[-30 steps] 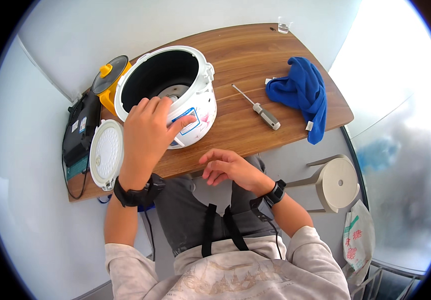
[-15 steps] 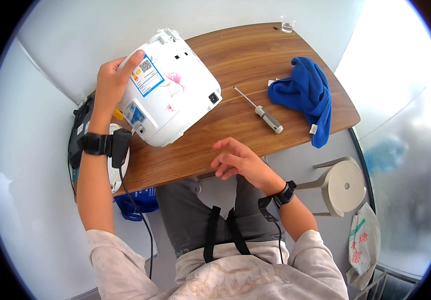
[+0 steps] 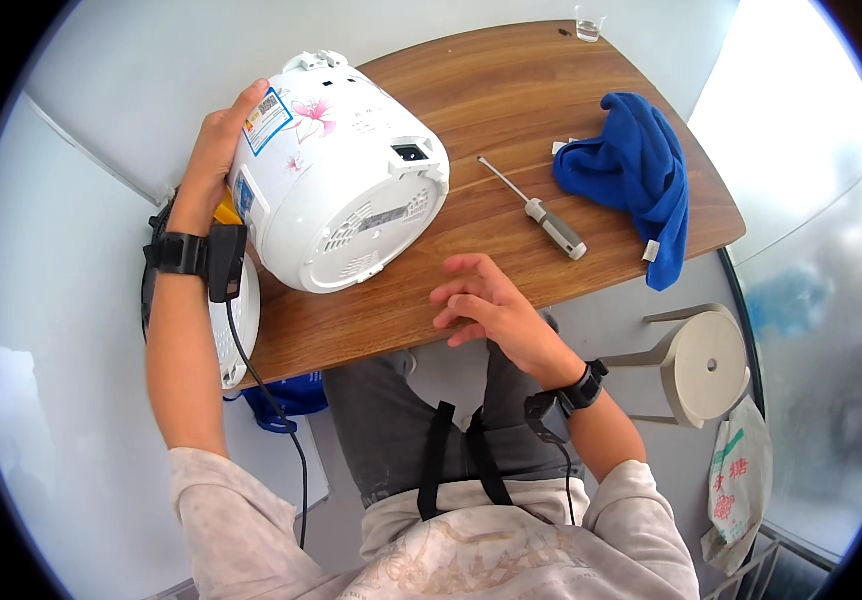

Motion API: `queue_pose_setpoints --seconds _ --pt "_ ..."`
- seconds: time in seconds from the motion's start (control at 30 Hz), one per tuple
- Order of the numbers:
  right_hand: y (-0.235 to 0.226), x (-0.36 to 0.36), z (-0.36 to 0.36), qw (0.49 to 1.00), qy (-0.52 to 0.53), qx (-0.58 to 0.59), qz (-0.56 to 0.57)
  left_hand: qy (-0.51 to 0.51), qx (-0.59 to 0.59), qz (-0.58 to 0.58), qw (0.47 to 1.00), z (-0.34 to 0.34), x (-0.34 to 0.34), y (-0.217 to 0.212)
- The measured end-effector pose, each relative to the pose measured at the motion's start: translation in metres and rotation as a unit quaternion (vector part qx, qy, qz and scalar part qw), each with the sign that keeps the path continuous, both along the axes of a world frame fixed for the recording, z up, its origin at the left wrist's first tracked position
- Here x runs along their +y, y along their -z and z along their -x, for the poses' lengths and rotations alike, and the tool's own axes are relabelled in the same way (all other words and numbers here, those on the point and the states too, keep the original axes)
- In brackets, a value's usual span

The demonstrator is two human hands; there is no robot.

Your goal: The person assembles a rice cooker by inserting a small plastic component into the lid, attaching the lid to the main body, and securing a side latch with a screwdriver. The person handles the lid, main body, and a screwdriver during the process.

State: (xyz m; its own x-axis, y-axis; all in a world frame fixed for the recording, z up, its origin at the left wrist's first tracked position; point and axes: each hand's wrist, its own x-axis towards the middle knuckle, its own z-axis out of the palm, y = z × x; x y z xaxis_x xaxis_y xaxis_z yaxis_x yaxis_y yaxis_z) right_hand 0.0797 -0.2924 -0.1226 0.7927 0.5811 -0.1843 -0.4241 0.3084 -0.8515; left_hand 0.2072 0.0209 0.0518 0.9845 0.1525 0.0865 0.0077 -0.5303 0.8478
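Observation:
A white rice cooker [image 3: 351, 170] with pink flower prints lies tipped on the table's left part. Its round vented base [image 3: 376, 230] faces toward me, and a black power socket [image 3: 410, 153] shows near the base's edge. My left hand [image 3: 213, 150] grips the far left side of the cooker, thumb along the blue-edged label [image 3: 267, 122]; the other fingers are mostly hidden behind it. Over the table's front edge hovers my right hand [image 3: 486, 312], fingers apart and loosely curled, holding nothing. A screwdriver [image 3: 541, 215] with a grey-and-white handle lies to the cooker's right.
A blue cloth [image 3: 636, 180] lies at the table's right. Far back stands a clear cup [image 3: 589, 25]. Left of the cooker are a round white part [image 3: 241, 325], partly behind my forearm, and dark items. A beige stool [image 3: 706, 365] stands beyond the front right edge.
The rice cooker has been tipped by my left hand, so its vented base now comes into view. My right hand stays empty near the table edge. The whole view has shifted slightly.

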Motion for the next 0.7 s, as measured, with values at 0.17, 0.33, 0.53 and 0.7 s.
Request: queue_pose_setpoints --seconds 0.17,0.33,0.53,0.7 --pt "-0.003 0.0 -0.001 1.0 0.003 -0.009 0.001 -0.021 0.007 0.014 1.0 -0.004 0.002 0.01" --pt "-0.003 0.0 -0.001 1.0 0.002 -0.005 -0.001 -0.021 0.007 0.057 0.998 -0.005 0.004 0.016" --pt "-0.005 0.002 0.0 1.0 0.013 -0.008 0.007 -0.017 -0.006 0.081 0.997 0.001 0.007 0.019" --pt "-0.001 0.008 0.004 0.999 -0.008 -0.044 0.031 -0.02 -0.003 0.04 0.999 0.003 0.011 0.021"
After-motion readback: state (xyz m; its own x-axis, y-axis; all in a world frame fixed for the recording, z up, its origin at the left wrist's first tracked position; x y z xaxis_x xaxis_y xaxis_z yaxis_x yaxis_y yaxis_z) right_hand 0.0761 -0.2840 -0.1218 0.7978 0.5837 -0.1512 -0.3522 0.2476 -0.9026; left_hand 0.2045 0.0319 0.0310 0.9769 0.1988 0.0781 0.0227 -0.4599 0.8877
